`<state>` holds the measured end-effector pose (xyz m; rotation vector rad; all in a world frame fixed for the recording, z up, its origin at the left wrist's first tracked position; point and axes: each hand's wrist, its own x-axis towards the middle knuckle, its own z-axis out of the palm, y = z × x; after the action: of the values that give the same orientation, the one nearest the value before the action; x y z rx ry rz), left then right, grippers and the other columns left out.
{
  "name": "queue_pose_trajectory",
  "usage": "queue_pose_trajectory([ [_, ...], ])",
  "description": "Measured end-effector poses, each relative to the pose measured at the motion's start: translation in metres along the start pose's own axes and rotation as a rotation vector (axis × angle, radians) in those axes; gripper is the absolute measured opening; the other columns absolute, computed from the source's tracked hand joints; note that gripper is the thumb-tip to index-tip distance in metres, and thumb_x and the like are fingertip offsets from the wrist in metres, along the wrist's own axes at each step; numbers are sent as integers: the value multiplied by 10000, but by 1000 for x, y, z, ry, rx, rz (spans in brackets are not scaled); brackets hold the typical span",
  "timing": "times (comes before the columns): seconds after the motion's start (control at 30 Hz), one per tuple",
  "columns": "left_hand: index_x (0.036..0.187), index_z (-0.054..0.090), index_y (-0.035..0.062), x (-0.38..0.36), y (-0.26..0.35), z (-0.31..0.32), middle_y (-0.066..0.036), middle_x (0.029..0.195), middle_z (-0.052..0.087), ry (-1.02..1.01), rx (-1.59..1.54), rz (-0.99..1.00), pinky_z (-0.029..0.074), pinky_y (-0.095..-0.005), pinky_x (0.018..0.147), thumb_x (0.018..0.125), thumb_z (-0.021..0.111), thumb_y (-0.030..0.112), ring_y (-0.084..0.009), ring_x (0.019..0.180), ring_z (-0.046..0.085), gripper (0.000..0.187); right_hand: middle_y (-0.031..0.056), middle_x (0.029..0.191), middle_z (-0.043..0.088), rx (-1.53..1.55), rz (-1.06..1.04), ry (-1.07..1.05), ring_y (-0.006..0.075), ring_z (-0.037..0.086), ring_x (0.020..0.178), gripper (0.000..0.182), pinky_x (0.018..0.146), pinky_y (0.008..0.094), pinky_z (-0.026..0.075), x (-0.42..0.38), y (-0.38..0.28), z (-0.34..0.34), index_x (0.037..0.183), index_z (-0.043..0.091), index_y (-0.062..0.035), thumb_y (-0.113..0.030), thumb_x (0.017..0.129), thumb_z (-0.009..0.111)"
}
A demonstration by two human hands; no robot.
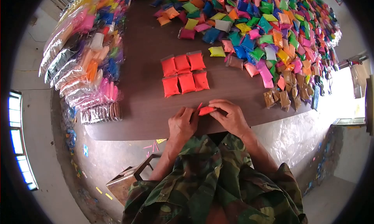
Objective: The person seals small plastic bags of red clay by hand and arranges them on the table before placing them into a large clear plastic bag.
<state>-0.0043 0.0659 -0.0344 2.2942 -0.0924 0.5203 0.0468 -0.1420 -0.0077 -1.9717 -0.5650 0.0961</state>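
Observation:
Near the table's front edge, my left hand (183, 122) and my right hand (230, 116) meet around a small red packet (207, 110). The fingers of both hands are closed on its two ends, and a thin red strip sticks up beside my left fingertips. Just beyond them lie several flat red packets (187, 83) in clear bags, set in two rows of three on the dark table (144, 107).
A large heap of small coloured packets (249, 33) covers the back and right of the table, with brown packets (285, 99) at its near end. Stacked clear bags of coloured packets (83, 68) line the left side. A stool (130, 181) stands below the front edge.

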Motion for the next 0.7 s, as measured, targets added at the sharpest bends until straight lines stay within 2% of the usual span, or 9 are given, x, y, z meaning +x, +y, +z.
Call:
queue_pose_trajectory([
  [0.1, 897, 673, 77, 0, -2, 2, -122, 797, 679, 26, -6, 1, 539, -457, 549, 880, 777, 98, -368, 649, 682, 108, 73, 857, 723, 145, 309, 1, 86, 650, 795, 204, 716, 297, 541, 9, 7, -4, 1071, 714, 6, -170, 976, 756],
  [0.13, 899, 673, 77, 0, -2, 2, -122, 797, 680, 28, -5, -1, 540, -457, 550, 880, 777, 98, -366, 649, 682, 108, 46, 734, 675, 125, 283, -6, 81, 588, 684, 244, 624, 295, 493, 16, 11, -8, 1011, 696, 11, -229, 995, 738],
  [0.3, 897, 686, 60, 0, -1, 2, -138, 796, 691, 22, -13, -26, 540, -438, 566, 887, 775, 79, -353, 655, 691, 92, 16, 719, 627, 120, 306, -68, 67, 579, 674, 268, 617, 285, 481, 58, 10, -22, 969, 695, 19, -245, 1006, 718],
  [0.47, 905, 676, 78, -1, -5, 6, -118, 783, 682, 35, 14, -19, 547, -455, 553, 895, 771, 126, -352, 640, 685, 107, -1, 724, 618, 168, 356, -134, 57, 583, 663, 285, 611, 276, 479, 85, 14, -19, 958, 709, 27, -254, 998, 735],
  [0.7, 902, 675, 77, 1, -6, 7, -113, 761, 670, 39, 16, -6, 544, -446, 543, 896, 772, 126, -347, 624, 676, 109, -7, 752, 644, 243, 475, -45, 66, 591, 643, 269, 585, 265, 487, 100, 14, -12, 991, 739, 19, -246, 968, 776],
])
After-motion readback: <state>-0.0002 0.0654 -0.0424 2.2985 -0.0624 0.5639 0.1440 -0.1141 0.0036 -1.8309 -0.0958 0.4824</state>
